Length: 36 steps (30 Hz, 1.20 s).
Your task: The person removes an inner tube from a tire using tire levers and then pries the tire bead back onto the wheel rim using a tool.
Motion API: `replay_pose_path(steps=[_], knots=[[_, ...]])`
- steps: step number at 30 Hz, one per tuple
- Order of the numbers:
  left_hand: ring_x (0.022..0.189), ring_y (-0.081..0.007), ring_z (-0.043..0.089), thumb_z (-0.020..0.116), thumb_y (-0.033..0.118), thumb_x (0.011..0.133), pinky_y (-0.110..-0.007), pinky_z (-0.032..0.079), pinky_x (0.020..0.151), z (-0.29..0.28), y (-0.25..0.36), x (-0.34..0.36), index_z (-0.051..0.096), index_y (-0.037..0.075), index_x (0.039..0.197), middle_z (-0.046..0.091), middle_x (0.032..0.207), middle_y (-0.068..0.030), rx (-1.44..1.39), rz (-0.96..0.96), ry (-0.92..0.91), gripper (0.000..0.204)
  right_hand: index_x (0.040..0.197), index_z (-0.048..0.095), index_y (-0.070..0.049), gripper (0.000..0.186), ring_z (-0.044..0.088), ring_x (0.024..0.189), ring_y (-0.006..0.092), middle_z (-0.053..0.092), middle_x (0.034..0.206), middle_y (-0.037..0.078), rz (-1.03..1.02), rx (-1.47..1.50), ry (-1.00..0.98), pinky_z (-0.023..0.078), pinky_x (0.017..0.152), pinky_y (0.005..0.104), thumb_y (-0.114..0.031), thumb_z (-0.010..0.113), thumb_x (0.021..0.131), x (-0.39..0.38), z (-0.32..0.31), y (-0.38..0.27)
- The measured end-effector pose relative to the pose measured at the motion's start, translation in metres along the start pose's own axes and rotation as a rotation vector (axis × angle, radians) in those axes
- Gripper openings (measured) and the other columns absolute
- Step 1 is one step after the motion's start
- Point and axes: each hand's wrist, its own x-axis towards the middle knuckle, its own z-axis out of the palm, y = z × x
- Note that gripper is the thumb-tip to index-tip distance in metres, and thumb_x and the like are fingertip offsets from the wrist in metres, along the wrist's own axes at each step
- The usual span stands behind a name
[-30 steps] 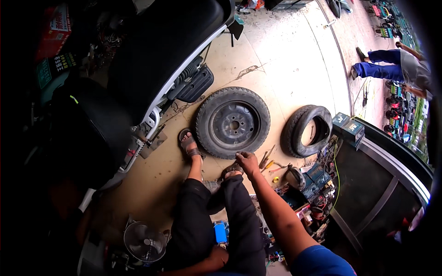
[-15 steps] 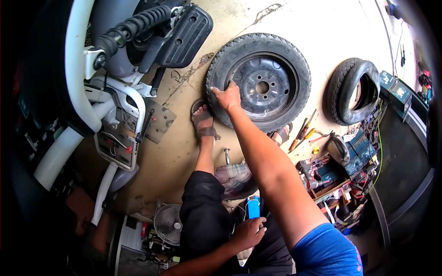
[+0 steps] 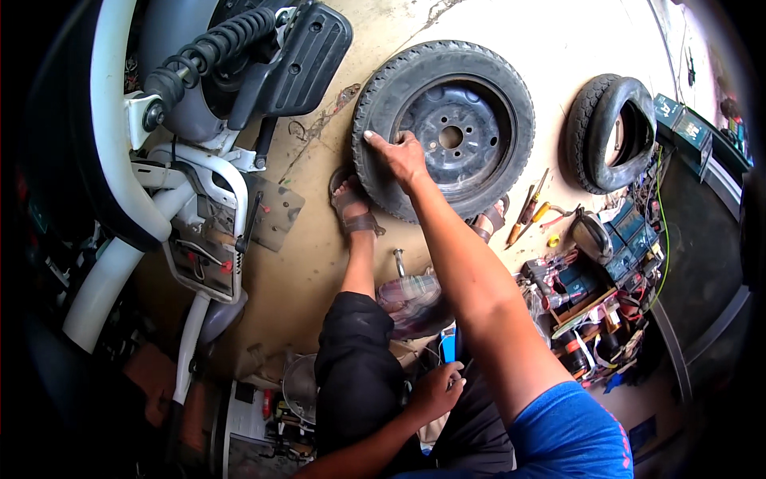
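A black tyre (image 3: 375,112) on a black steel rim (image 3: 479,120) lies flat on the floor, just beyond my feet. My right hand (image 3: 403,160) grips its near-left side, the thumb on the sidewall and the bent fingers at the rim's inner edge; the fingertips are partly hidden. My left hand (image 3: 435,393) rests low over my lap with its fingers curled in. Whether anything is inside those fingers cannot be seen. Just beyond it is a bright blue object (image 3: 448,345), partly covered by my right arm.
Two loose tyres (image 3: 610,136) stand together at the right. Screwdrivers (image 3: 533,203) lie beside my right foot, near a cluttered toolbox (image 3: 586,307). A scooter frame (image 3: 191,191) with a footrest (image 3: 307,60) fills the left. A plaid cloth (image 3: 411,302) lies between my legs.
The whole view has shifted slightly. My right hand stays on the tyre, its fingers now more bent at the rim edge. More of the blue object is covered by my right arm.
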Motion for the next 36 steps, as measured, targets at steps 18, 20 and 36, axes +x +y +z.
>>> replay_pose_path(steps=[18,20,36], knots=[[0.129,-0.0406,0.057,0.068,0.006,0.090,-0.047,0.045,0.111,-0.091,0.141,0.111,0.058,-0.003,0.135,0.059,0.139,-0.0219,0.382,0.615,0.777,0.047,0.151,0.049,0.005,0.083,0.054,0.137,0.0275,0.055,0.151,0.016,-0.464,0.093,-0.023,0.036,0.119,0.0384,-0.063,0.048,0.104,-0.205,-0.301,-0.021],[0.140,-0.0431,0.047,0.068,0.006,0.089,-0.050,0.037,0.118,-0.107,0.186,0.150,0.055,-0.003,0.137,0.053,0.147,-0.0222,0.538,0.777,0.794,0.051,0.152,0.046,0.007,0.089,0.055,0.133,0.0287,0.057,0.147,0.020,-0.319,0.096,-0.021,0.039,0.116,0.0388,-0.050,0.073,0.089,-0.215,-0.289,-0.036],[0.140,-0.0405,0.047,0.077,0.026,0.086,-0.045,0.038,0.117,-0.145,0.194,0.253,0.051,-0.002,0.145,0.048,0.151,-0.0255,0.824,0.543,0.523,0.070,0.146,0.056,0.003,0.061,0.063,0.126,0.0243,0.065,0.137,0.019,-0.483,0.499,0.060,0.048,0.109,0.0365,-0.046,0.056,0.109,-0.166,-0.277,0.045]])
